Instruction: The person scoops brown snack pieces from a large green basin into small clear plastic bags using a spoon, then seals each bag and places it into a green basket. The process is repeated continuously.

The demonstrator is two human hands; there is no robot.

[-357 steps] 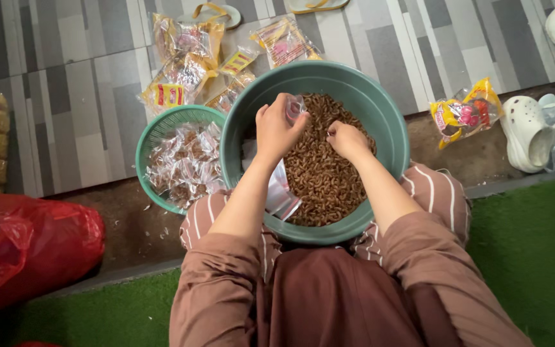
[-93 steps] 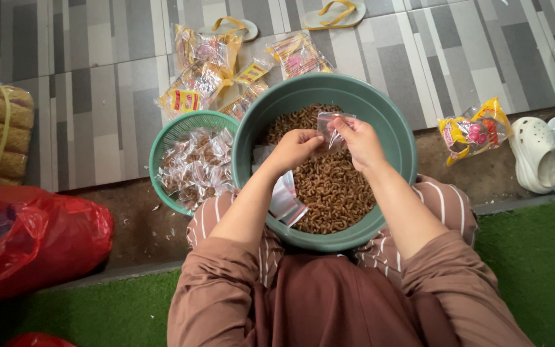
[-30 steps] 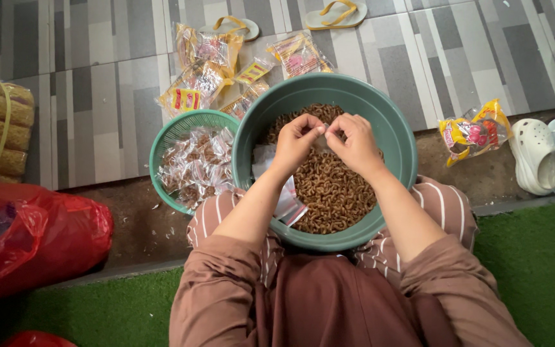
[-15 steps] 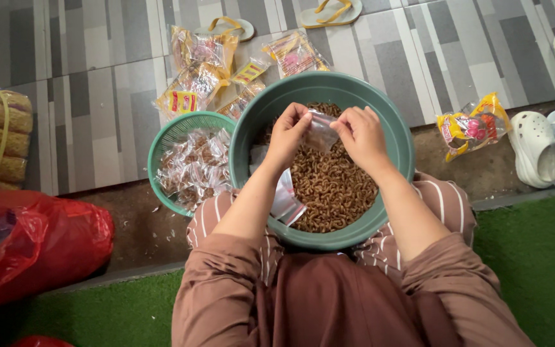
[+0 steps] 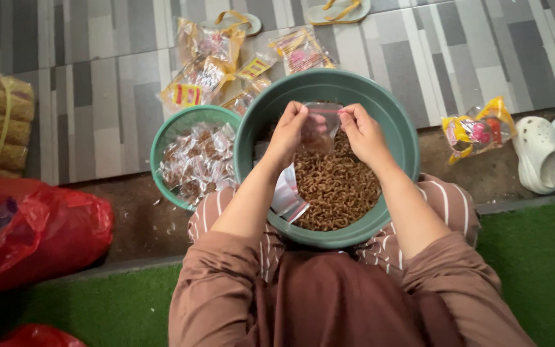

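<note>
A large green basin (image 5: pixel 401 126) rests between my knees, partly filled with small brown curly snacks (image 5: pixel 338 189). Above it both hands hold a small clear plastic bag (image 5: pixel 319 125) by its top corners: my left hand (image 5: pixel 288 132) pinches the left side, my right hand (image 5: pixel 362 133) the right side. The bag hangs open-mouthed between them with some snacks inside. A stack of empty clear bags (image 5: pixel 287 196) lies against the basin's inner left wall.
A smaller green bowl (image 5: pixel 165 135) at the left holds several filled clear packets. Packaged snacks (image 5: pixel 207 64) lie on the tiled floor behind. A red plastic bag (image 5: pixel 33 238) is at the left, white clogs (image 5: pixel 541 154) and another packet (image 5: pixel 476 128) at the right, green turf underfoot.
My hands have lifted slightly off the snacks and drawn apart, stretching the small clear bag between them. The basin and bowl have stayed put.
</note>
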